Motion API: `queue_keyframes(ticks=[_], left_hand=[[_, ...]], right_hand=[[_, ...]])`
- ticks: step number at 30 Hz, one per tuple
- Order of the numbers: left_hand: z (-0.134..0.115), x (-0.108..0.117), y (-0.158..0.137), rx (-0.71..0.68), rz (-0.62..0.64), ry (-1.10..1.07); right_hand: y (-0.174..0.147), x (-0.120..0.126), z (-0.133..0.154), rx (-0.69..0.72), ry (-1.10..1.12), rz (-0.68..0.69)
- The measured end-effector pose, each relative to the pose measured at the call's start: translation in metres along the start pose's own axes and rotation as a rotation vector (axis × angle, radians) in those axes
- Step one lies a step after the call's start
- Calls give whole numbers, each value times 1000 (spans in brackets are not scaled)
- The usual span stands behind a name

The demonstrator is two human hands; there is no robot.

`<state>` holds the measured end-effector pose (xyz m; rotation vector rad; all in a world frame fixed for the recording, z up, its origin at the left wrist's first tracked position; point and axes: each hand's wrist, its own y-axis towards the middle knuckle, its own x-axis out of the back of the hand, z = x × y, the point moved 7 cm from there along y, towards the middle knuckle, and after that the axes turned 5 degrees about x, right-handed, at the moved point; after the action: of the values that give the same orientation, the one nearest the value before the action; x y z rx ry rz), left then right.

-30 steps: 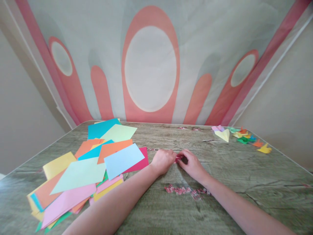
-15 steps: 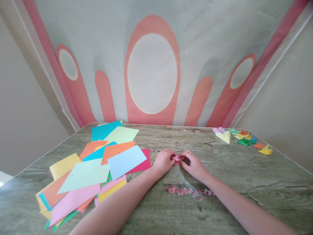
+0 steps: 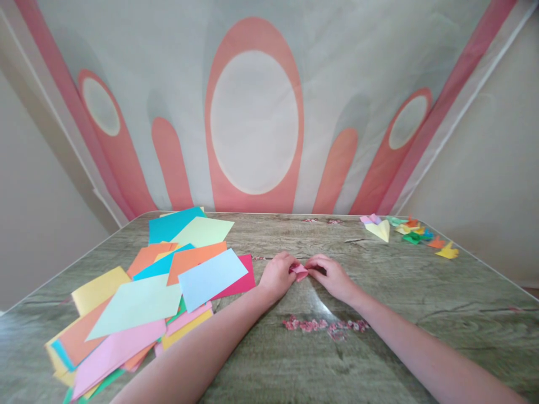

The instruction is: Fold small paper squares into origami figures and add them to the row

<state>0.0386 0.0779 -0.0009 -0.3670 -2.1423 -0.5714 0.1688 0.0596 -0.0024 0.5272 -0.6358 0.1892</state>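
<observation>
A small piece of folded pink paper (image 3: pixel 300 272) is held just above the middle of the wooden-looking table (image 3: pixel 261 359). My left hand (image 3: pixel 278 275) is closed around its left side, the fingertips partly hidden behind the paper. From the right, my right hand (image 3: pixel 328 274) pinches the paper's edge between thumb and fingers. Left of my left hand lies a loose pile of coloured paper sheets, with a light blue sheet (image 3: pixel 213 279) on top and a crimson sheet (image 3: pixel 236 278) beneath it.
At the far right sit several small folded paper figures, among them a yellow one (image 3: pixel 447 251) and a green one (image 3: pixel 415 238). A pale yellow folded paper (image 3: pixel 379 230) lies beside them. Pink flower print (image 3: pixel 324 325) decorates the tabletop. A patterned backdrop (image 3: pixel 252 118) rises behind the table.
The view has shifted slightly to the right. Between my hands, the pink paper has turned and shows a broader face; both hands stay at it.
</observation>
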Motion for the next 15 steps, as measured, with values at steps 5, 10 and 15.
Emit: queue_keyframes(ticks=[5,10,15], left_hand=[[3,-4,1,34,28,-34],[5,-4,1,35,11,-40],[7,-5,1,44,-5,-73]], right_hand=[[-1,-1,-4,-2,-12,2],[0,-2,-5,-4,-28,3],[-1,-2,-5,-5,-38,-8]])
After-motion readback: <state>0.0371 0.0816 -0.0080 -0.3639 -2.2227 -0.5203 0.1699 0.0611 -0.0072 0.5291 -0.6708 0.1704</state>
